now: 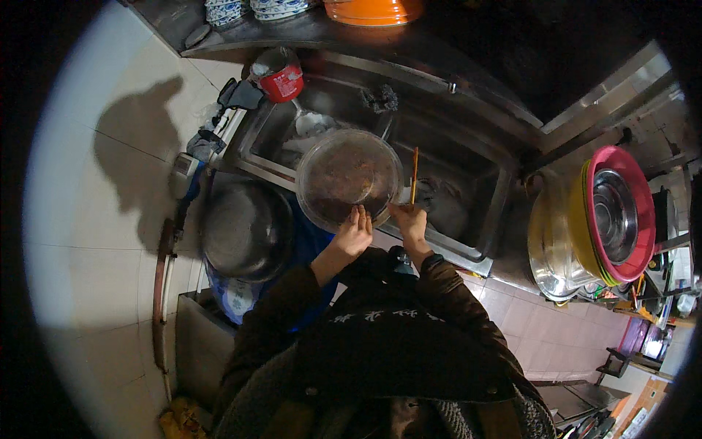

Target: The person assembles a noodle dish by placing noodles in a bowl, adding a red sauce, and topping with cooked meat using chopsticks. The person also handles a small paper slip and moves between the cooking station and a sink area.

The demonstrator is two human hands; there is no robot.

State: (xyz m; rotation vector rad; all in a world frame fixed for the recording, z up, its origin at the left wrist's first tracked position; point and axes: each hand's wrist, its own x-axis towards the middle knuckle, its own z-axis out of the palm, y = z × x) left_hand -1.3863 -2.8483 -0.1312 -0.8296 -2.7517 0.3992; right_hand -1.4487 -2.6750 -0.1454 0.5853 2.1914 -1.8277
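Note:
A round clear bowl [344,164] with brownish, mottled contents is over the front of a steel double sink [475,252]. My left hand [356,233] is closed on its near rim, fingers lying together over the edge. Just to the right, my right hand [409,222] is closed at the bowl's right edge, with thin orange-yellow chopsticks [415,172] sticking up from its fingers. Whether the right hand also grips the bowl's rim is hard to tell. Behind the bowl, a white ladle-like thing [313,123] lies in the left basin.
A red tub [281,82] stands at the sink's far left corner. Steel wool [379,98] sits on the divider. A dark wok-like pan [245,230] is at left. Stacked basins, pink [645,212] outermost, stand at right. An orange basin [373,11] sits on the shelf above.

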